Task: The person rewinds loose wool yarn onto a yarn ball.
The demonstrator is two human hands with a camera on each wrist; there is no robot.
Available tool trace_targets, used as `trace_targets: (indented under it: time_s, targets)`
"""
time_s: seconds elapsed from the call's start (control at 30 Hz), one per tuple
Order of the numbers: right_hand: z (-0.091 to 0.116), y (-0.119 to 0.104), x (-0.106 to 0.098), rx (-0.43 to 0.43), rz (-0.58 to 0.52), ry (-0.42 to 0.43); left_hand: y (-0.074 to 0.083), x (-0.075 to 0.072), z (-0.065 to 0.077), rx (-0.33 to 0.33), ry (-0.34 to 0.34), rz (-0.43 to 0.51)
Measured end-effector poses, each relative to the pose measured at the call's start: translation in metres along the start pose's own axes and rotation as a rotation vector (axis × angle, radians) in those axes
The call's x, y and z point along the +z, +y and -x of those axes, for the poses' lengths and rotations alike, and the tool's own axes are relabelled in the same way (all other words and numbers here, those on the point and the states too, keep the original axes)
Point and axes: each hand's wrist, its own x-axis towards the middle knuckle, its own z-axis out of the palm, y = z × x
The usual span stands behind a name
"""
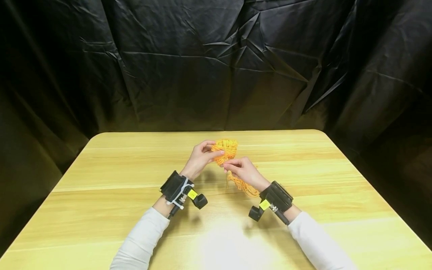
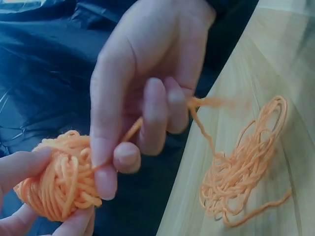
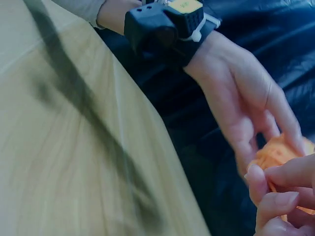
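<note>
A ball of orange yarn (image 1: 227, 147) is held above the table by my left hand (image 1: 200, 158), with the thumb on its near face and fingers around its side. In the left wrist view the yarn ball (image 2: 61, 179) shows many wound strands. Close beside it, my right hand (image 1: 245, 170) pinches a single strand of yarn (image 2: 132, 130) between thumb and forefinger at the ball's edge. That strand runs back through the curled fingers and down to a loose heap of yarn (image 2: 241, 172) on the table. The right wrist view shows the ball partly hidden behind the right fingers.
The wooden table (image 1: 111, 165) has rounded far corners. Behind it hangs a black plastic sheet (image 1: 175, 82). Each wrist wears a black strap with a small camera (image 1: 200, 201), standing out over the table. A loose yarn tail (image 2: 266, 205) trails from the heap.
</note>
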Motion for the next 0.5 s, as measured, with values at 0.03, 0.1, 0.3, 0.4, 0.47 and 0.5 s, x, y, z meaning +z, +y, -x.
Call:
trace_targets:
  time_s: [0.03,0.1,0.3,0.4,0.47,0.5]
  targets:
    - [0.001,-0.002,-0.001,-0.004,0.021,0.002,0.0,0.0,0.0,0.001,-0.003,-0.003]
    - [0.002,-0.006,-0.003,-0.013,0.061,0.004,-0.001,-0.001,0.0,-0.001,-0.006,-0.017]
    - [0.002,-0.015,-0.014,-0.022,0.087,0.002,-0.002,-0.002,-0.001,-0.022,-0.006,-0.142]
    - [-0.001,-0.021,-0.023,-0.023,0.044,0.006,-0.003,-0.002,-0.001,-0.025,-0.03,-0.172]
    - [-0.004,-0.026,-0.028,-0.03,0.038,0.019,-0.003,-0.001,0.0,-0.021,-0.061,-0.182]
    - [-0.005,-0.028,-0.031,-0.031,0.026,0.028,-0.002,-0.001,0.0,-0.018,-0.078,-0.188]
